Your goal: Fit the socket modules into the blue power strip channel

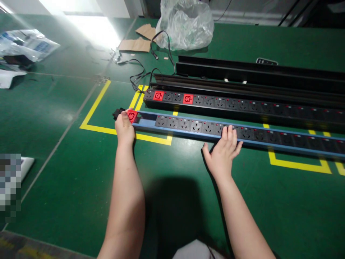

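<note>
A long power strip in a blue housing (151, 125) lies across the green floor, with a row of black sockets and a red socket (132, 116) at its left end. My left hand (124, 126) is closed around that left end, thumb beside the red socket. My right hand (224, 150) rests on the strip further right, fingers stretched flat over the black sockets. A second strip in a black housing (242, 108) lies parallel just behind, with two red sockets near its left end.
Long black metal channels (256, 75) lie behind the strips. Black cables (140, 73), cardboard pieces (136, 45) and a clear plastic bag (185, 23) sit further back. Yellow tape lines (94, 108) mark the floor. Plastic-wrapped packages (25, 45) lie at the far left.
</note>
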Tool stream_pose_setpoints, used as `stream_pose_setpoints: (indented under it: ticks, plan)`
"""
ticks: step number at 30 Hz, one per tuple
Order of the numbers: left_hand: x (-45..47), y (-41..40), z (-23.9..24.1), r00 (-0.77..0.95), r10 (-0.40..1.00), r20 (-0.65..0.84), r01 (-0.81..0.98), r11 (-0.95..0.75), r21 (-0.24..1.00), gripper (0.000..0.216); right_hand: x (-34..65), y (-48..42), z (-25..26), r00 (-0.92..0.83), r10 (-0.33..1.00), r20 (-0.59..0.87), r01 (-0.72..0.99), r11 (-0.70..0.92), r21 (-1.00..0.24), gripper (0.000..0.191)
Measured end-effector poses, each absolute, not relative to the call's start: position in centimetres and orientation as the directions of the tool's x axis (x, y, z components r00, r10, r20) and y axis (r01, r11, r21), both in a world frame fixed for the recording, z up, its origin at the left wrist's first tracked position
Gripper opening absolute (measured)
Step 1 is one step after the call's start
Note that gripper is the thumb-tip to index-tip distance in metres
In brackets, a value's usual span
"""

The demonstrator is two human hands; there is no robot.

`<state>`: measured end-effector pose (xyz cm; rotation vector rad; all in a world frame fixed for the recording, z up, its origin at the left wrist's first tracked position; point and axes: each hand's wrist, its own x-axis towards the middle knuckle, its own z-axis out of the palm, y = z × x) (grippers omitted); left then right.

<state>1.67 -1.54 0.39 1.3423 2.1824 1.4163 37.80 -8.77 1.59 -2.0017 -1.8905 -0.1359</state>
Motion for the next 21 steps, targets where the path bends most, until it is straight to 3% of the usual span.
stream_pose_setpoints:
  ticks: [21]
  plan:
    - [2.8,-1.6,1.3,-0.563,0.799,0.212,0.461,0.091,0.883,0.091,37.7,-8.8,1.6,0.091,0.942,0.323,0.974,-0.017,-0.225,0.087]
